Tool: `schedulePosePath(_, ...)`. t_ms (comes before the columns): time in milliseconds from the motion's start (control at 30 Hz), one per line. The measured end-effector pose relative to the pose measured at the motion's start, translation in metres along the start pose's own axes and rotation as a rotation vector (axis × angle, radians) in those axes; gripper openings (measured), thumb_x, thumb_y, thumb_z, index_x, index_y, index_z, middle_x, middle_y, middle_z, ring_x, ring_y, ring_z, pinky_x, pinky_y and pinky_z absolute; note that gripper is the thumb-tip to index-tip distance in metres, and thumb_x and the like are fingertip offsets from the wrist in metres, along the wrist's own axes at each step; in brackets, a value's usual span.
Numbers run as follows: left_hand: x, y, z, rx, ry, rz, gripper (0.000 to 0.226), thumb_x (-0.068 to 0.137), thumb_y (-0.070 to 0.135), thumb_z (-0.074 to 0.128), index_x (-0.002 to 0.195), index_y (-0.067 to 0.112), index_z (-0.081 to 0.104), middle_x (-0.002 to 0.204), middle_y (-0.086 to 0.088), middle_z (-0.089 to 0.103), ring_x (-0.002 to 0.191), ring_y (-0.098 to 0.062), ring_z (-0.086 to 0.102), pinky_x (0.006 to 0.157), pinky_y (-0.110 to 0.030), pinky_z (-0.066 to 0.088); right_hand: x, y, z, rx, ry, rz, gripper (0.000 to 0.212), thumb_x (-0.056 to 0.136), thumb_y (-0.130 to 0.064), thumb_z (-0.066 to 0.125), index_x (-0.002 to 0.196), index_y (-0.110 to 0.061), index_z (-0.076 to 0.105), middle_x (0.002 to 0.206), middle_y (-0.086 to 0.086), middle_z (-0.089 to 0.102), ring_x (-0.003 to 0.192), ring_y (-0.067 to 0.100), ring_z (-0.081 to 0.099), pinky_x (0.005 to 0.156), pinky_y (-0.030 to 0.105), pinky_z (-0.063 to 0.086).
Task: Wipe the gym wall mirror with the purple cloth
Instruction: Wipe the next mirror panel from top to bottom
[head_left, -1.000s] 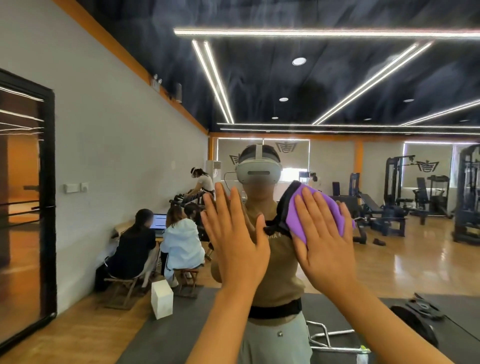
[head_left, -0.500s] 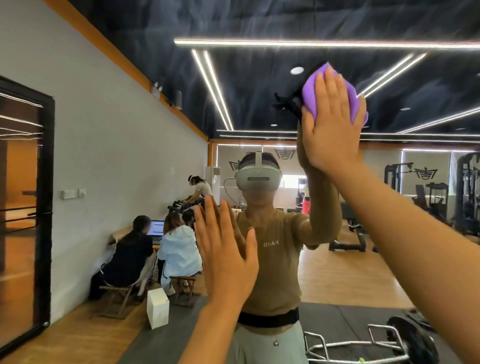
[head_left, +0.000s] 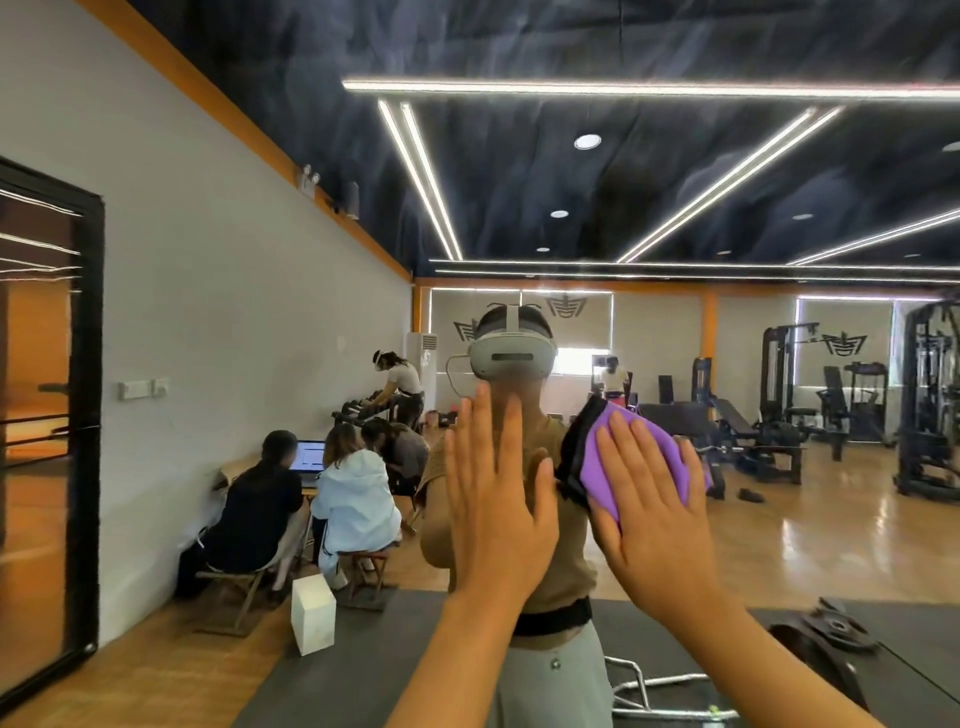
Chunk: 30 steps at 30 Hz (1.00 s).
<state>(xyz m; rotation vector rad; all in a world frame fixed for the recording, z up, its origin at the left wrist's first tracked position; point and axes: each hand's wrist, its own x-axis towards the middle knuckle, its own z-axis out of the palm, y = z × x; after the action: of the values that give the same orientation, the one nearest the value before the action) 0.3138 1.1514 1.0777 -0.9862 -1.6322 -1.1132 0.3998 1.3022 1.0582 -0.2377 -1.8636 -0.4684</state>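
Mirror (head_left: 675, 171) fills the view; smeary haze shows across the reflected dark ceiling, upper part. Judged: wiping is mid-way, with the high glass wanting more passes.

Left to right:
- Reflected at left: people seated at a table (head_left: 228, 470) with an open laptop (head_left: 310, 456); a white box (head_left: 313, 613) stands on the floor near them. Whether the box is open, or what it holds, cannot be told. No other container seen.
- Left hand (head_left: 496, 512): open, fingers spread and straight, palm flat toward the glass, holding nothing. Seems to brace.
- Right hand (head_left: 647, 514): flat and spread, pressing the purple cloth (head_left: 636, 460) against the mirror at about chest height, just beside the left hand. Cloth is bunched under the palm, its dark reflection at the left edge.

To do it well, as I judge: keep the whole palm on the cloth, even pressure, overlapping strokes, refold to a clean face when streaks trail. Bare left palm may leave prints; wipe that patch last.
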Motion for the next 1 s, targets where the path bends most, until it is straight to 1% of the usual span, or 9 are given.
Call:
schedulePosePath(167, 0.002, 0.012, 0.013, -0.004, 0.011, -0.011, 0.066, 0.097, 0.04, 0.037, 0.157, 0.019, 0.017, 0.166, -0.005, 0.004, 0.153, -0.021, -0.003, 0.122, -0.036, -0.005, 0.035, 0.011, -0.013, 0.025, 0.058, -0.05, 0.061, 0.103, -0.041, 0.031, 0.157, -0.013, 0.026, 0.164, 0.008, 0.025, 0.153, 0.023, 0.018, 0.125, 0.047, 0.002)
schedulePosePath(333, 0.004, 0.017, 0.021, 0.039, 0.031, -0.061, 0.066, 0.098, 0.044, 0.037, 0.157, 0.021, 0.018, 0.166, -0.003, 0.003, 0.153, -0.022, -0.004, 0.122, -0.038, -0.003, 0.136, 0.025, -0.038, 0.08, 0.187, 0.079, 0.06, 0.104, -0.039, 0.027, 0.157, -0.01, 0.028, 0.165, 0.01, 0.023, 0.154, 0.026, 0.016, 0.124, 0.041, -0.007)
schedulePosePath(433, 0.001, 0.011, 0.021, 0.081, 0.008, -0.054, 0.068, 0.099, 0.047, 0.038, 0.158, 0.026, 0.011, 0.166, 0.0, -0.001, 0.153, -0.021, -0.005, 0.123, -0.043, 0.002, 0.193, 0.04, -0.057, 0.095, 0.223, 0.172, 0.064, 0.103, -0.045, 0.022, 0.158, -0.012, 0.026, 0.165, 0.008, 0.024, 0.154, 0.025, 0.015, 0.122, 0.042, -0.005)
schedulePosePath(500, 0.001, 0.009, 0.02, 0.102, -0.005, -0.059, 0.069, 0.098, 0.05, 0.037, 0.158, 0.029, 0.009, 0.166, 0.002, -0.003, 0.153, -0.019, -0.006, 0.123, -0.047, 0.005, 0.207, 0.046, -0.062, 0.107, 0.232, 0.196, 0.066, 0.102, -0.047, 0.019, 0.159, -0.014, 0.024, 0.165, 0.006, 0.022, 0.154, 0.024, 0.013, 0.123, 0.042, -0.005)
schedulePosePath(633, 0.003, 0.016, 0.014, 0.068, -0.041, -0.101, 0.068, 0.098, 0.051, 0.037, 0.157, 0.033, 0.008, 0.166, 0.008, -0.008, 0.151, -0.014, -0.012, 0.119, -0.042, 0.0, 0.174, 0.04, -0.051, 0.106, 0.246, 0.208, 0.064, 0.103, -0.044, 0.024, 0.158, -0.014, 0.026, 0.165, 0.006, 0.024, 0.154, 0.025, 0.015, 0.123, 0.045, -0.002)
schedulePosePath(733, 0.003, 0.025, 0.012, 0.037, -0.048, -0.149, 0.07, 0.096, 0.046, 0.042, 0.157, 0.031, 0.009, 0.165, 0.008, -0.008, 0.151, -0.012, -0.015, 0.12, -0.039, -0.003, 0.112, 0.031, -0.034, 0.114, 0.205, 0.184, 0.061, 0.104, -0.037, 0.031, 0.158, -0.011, 0.025, 0.166, 0.008, 0.022, 0.154, 0.024, 0.013, 0.125, 0.047, -0.001)
schedulePosePath(833, 0.003, 0.031, 0.013, 0.008, -0.059, -0.198, 0.073, 0.094, 0.048, 0.04, 0.157, 0.031, 0.007, 0.165, 0.009, -0.011, 0.15, -0.011, -0.018, 0.121, -0.039, -0.003, 0.045, 0.028, -0.02, 0.075, 0.156, 0.127, 0.062, 0.102, -0.035, 0.035, 0.158, -0.011, 0.023, 0.166, 0.008, 0.019, 0.154, 0.025, 0.015, 0.125, 0.047, -0.002)
schedulePosePath(933, 0.003, 0.031, 0.018, 0.016, -0.057, -0.218, 0.078, 0.092, 0.046, 0.044, 0.157, 0.03, 0.004, 0.164, 0.009, -0.015, 0.15, -0.013, -0.019, 0.123, -0.043, -0.001, 0.017, 0.035, -0.012, 0.023, 0.088, 0.084, 0.063, 0.103, -0.042, 0.03, 0.156, -0.009, 0.028, 0.164, 0.009, 0.023, 0.152, 0.026, 0.02, 0.124, 0.049, 0.001)
schedulePosePath(1000, 0.004, 0.034, 0.02, 0.021, -0.088, -0.214, 0.084, 0.091, 0.044, 0.052, 0.156, 0.035, -0.002, 0.162, 0.008, -0.023, 0.148, -0.015, -0.025, 0.122, -0.044, -0.005, 0.02, 0.043, -0.013, 0.004, 0.051, 0.034, 0.062, 0.105, -0.045, 0.024, 0.157, -0.011, 0.027, 0.164, 0.009, 0.024, 0.152, 0.026, 0.02, 0.123, 0.051, 0.005)
